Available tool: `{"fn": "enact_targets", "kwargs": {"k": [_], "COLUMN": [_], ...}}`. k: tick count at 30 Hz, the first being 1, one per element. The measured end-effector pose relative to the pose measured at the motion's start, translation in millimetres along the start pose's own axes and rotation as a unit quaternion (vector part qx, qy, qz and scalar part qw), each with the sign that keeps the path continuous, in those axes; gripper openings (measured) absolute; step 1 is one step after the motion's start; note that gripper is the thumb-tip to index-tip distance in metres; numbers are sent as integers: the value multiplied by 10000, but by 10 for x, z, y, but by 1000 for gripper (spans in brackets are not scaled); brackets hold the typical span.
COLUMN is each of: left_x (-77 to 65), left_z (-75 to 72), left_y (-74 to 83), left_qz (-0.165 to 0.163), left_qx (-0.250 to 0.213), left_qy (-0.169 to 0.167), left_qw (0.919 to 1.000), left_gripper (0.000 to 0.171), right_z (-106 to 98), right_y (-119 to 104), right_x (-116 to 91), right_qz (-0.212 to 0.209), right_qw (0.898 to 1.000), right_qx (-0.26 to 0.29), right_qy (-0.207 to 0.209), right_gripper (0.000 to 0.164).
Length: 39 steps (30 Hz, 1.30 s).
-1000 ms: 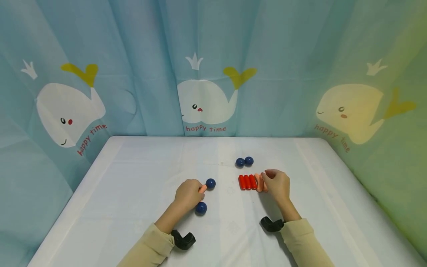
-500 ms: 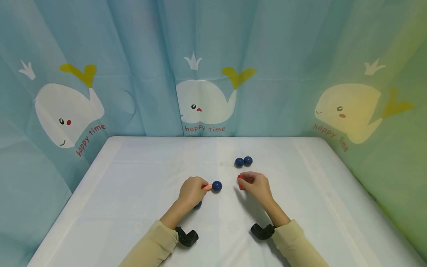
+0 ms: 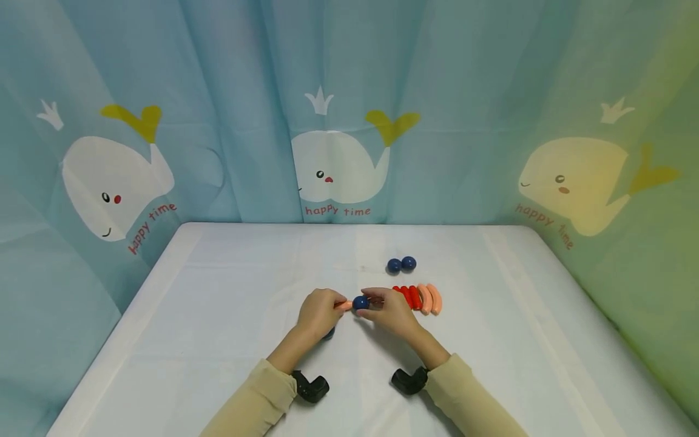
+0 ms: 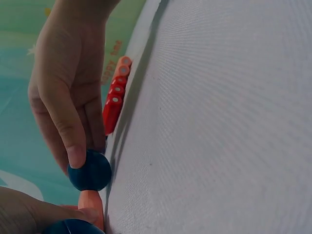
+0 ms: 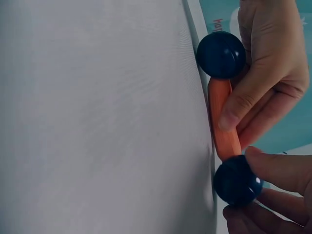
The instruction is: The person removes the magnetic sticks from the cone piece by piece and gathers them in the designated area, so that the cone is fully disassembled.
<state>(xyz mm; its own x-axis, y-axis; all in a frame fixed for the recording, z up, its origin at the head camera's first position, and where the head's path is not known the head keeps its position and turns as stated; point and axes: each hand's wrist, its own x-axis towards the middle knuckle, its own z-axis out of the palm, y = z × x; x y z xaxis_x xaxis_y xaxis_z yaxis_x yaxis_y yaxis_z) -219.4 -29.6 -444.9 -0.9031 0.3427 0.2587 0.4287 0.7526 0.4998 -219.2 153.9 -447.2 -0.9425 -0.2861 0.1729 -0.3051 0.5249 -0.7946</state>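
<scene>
My left hand (image 3: 319,312) pinches an orange rod (image 5: 224,114) between thumb and fingers, just above the white table. A dark blue ball sits at each end of this rod. Thumb and fingers of my right hand (image 3: 390,311) pinch the ball (image 3: 361,303) at the rod's right end, also seen as the lower ball (image 5: 238,181) in the right wrist view. The other end's ball (image 5: 221,55) lies beside my left hand, mostly covered by it in the head view.
Several red rods (image 3: 415,297) and two curved orange rods (image 3: 435,299) lie side by side, partly behind my right hand. Two more blue balls (image 3: 401,264) rest farther back on the white table (image 3: 246,261). A whale-print curtain (image 3: 251,121) stands behind the table.
My right hand has moved left from beside the curved orange rods, past the red ones, to the ball on the held rod. My left hand has shifted slightly right, turning the rod rightward.
</scene>
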Motion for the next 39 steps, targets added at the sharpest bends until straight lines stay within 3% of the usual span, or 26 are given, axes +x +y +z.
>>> {"fn": "enact_targets", "kwargs": {"k": [13, 20, 32, 39], "left_x": [9, 14, -7, -8], "left_z": [-6, -6, 6, 20], "left_y": [18, 20, -1, -8], "left_qz": [72, 79, -16, 39], "left_qx": [49, 169, 175, 146], "left_qy": [23, 71, 42, 40], "left_qw": [10000, 9998, 9998, 9999], "left_gripper": [5, 4, 15, 13], "right_z": [-10, -304, -780, -949], "right_y": [18, 29, 324, 456], "right_x": [69, 126, 165, 191], "right_qz": [-100, 200, 899, 1130], "right_qw": [9998, 9958, 9904, 9863], "right_qx": [-142, -600, -268, -436], "right_qy": [-77, 657, 1019, 1121], "right_gripper": [36, 38, 43, 42]}}
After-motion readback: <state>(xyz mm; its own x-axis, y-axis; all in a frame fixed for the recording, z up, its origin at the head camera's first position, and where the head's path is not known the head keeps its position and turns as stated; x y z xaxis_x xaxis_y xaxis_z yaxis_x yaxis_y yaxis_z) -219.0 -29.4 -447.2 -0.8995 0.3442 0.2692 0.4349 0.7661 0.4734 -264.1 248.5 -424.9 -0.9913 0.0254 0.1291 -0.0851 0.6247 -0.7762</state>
